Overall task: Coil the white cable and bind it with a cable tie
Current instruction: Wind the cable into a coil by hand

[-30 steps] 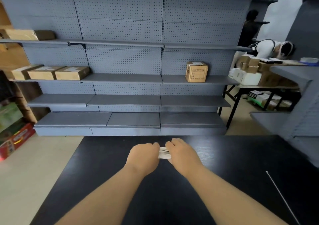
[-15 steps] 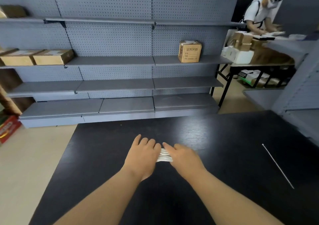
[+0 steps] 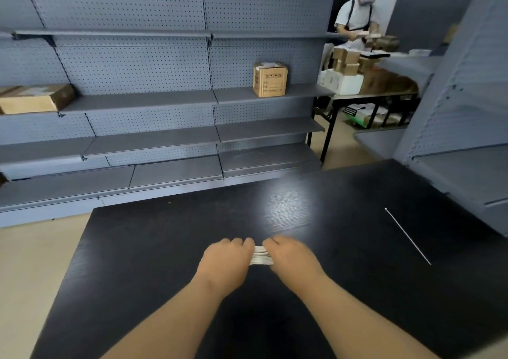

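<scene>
The left hand (image 3: 226, 259) and right hand (image 3: 292, 257) are each curling closed around an end of the one white cable (image 3: 260, 258), bunched into a short bundle. It is lying left to right over the black table (image 3: 165, 248), near its middle. One cable tie (image 3: 407, 236) is lying well apart, far right, running diagonally.

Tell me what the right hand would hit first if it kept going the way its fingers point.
The right hand points left, so it would likely meet the left hand first, across the white cable both hold; depth is unclear.
</scene>
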